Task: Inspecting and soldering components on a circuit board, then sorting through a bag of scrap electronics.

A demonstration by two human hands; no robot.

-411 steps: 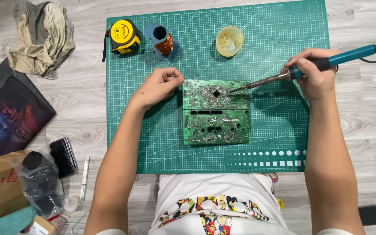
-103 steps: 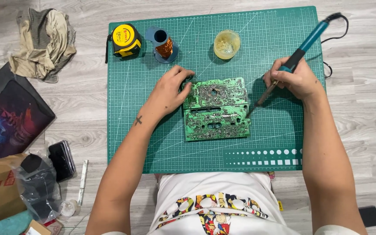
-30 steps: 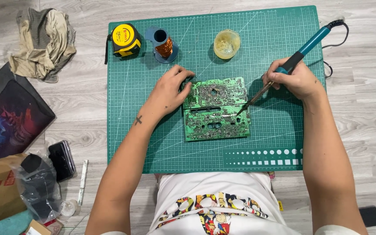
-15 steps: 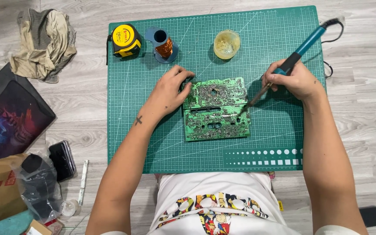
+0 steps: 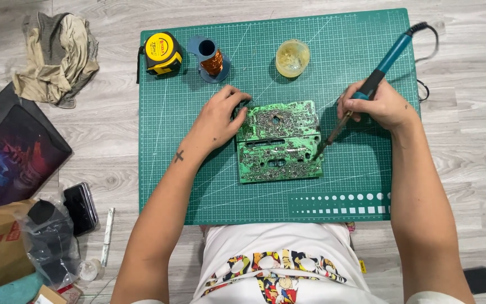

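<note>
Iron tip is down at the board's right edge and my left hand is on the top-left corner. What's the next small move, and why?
Probably keep the left hand pressing the circuit board flat and hold the soldering iron in the right hand steady on that joint. The tip appears to meet the board near its right edge, and only the left hand fixes the board on the green cutting mat.

Green circuit board (image 5: 279, 142) flat at ctr of green cutting mat (image 5: 198, 186). Left hand (image 5: 220, 118) rests on board's 9 o'clock edge. Right hand (image 5: 379, 106) at 3 o'clock grips teal soldering iron (image 5: 367, 90); tip at board's right edge, prob. touching. Tape measure (image 5: 162, 52), copper wire spool (image 5: 211, 58), small jar (image 5: 292, 57) at 12 o'clock.
</note>
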